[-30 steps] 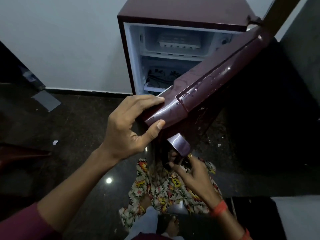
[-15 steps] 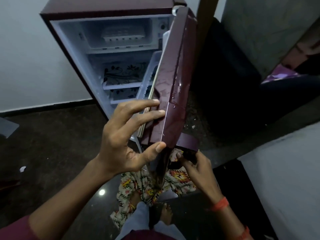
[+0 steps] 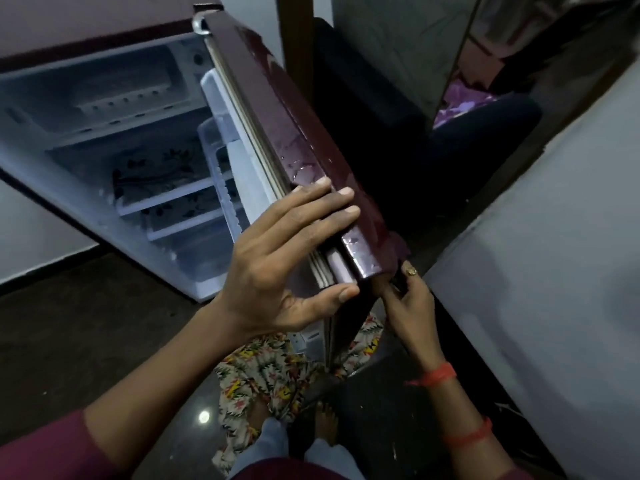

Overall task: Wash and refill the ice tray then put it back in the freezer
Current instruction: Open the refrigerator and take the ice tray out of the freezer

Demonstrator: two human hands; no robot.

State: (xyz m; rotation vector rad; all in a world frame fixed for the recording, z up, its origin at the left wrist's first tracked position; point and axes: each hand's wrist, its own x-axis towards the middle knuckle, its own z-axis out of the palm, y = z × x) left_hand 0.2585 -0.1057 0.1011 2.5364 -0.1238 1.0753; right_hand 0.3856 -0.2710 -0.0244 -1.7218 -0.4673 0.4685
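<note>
The ice tray shows only as a pale, blurred, ridged shape lying inside the freezer compartment at the top of the open fridge. Below that compartment sit white shelves with a dark floral pattern behind them.

The maroon fridge door stands swung out, edge-on to the camera, with water drops on its glossy face. The left grip clasps the door's free edge: its fingers lie over the outer face and the thumb presses in from below, so the edge is pinched between them. The right grip, wearing a ring, is tucked at the door's near lower corner with fingers curled. What it grasps there is hidden, so I cannot tell its state. Red threads circle that wrist.

Beneath the door a bright patterned cloth lies on the dark floor, with the person's bare feet just beside it
</note>
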